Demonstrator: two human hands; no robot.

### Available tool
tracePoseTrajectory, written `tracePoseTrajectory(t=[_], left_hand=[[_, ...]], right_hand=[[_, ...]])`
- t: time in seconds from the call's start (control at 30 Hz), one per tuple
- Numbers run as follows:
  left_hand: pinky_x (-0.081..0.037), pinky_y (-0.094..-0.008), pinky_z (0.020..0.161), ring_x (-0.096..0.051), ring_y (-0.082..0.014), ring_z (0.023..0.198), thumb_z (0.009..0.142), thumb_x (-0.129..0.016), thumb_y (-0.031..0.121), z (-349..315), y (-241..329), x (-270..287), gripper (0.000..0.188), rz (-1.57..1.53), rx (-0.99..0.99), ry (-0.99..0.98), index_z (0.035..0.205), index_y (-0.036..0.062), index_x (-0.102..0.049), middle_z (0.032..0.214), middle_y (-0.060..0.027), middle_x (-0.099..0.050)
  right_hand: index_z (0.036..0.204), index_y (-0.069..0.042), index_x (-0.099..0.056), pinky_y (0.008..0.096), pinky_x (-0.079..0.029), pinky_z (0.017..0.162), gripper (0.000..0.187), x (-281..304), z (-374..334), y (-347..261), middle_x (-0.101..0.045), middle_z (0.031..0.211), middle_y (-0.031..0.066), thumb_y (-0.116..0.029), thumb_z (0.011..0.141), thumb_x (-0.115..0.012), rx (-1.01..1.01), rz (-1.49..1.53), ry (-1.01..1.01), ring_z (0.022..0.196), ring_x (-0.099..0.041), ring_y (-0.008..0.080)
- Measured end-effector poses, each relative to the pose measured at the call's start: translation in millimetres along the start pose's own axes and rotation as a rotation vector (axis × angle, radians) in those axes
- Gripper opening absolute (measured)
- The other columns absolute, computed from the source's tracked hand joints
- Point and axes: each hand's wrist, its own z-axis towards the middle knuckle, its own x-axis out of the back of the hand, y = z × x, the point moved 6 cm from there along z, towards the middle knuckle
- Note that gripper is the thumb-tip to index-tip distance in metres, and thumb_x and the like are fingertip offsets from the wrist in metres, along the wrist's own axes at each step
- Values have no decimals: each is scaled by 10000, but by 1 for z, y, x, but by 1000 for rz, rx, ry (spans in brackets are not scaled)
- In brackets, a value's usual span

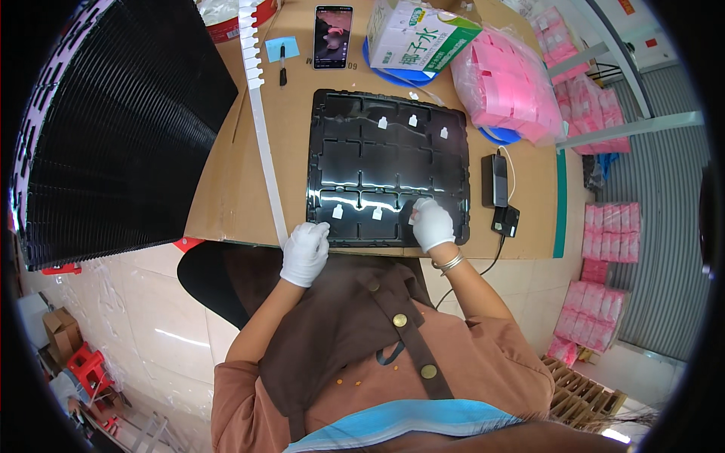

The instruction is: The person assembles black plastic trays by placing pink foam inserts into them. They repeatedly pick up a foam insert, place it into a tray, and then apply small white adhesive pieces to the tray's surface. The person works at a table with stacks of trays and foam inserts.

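Observation:
A black plastic tray with shallow compartments lies on the cardboard-covered table in front of me. Small white tag-shaped pieces sit in several compartments of its far and near rows. My right hand, in a white glove, reaches into the near right compartment. Its fingers are bent together at a small white piece, partly hidden by them. My left hand, also gloved, is closed at the tray's near left corner. Whatever its fingers hold is hidden. Beside it ends a long white strip with a notched far edge.
A tall stack of black trays stands at left. Beyond the tray are a phone, a pen on blue paper, a carton and bagged pink packs. A black charger with a cable lies at right.

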Motion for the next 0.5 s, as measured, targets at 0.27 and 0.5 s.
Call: tracePoseTrajectory(t=[0.27,0.5], left_hand=[[-484,-422,692,-590,-324,784,765,-622,27,2,1,3,176,-16,16,-5,932,52,-672,794,-127,-622],[-482,-428,681,-591,-326,770,765,-615,15,2,-1,0,158,-42,-4,0,912,53,-658,786,-125,-613]], right_hand=[[771,-5,-554,339,-544,683,131,6,2,-6,-601,715,122,122,796,-532,158,627,-82,705,-645,241],[934,-25,-667,384,-527,728,132,-33,24,-57,-660,820,184,-41,833,-582,172,369,-151,798,-660,335]])
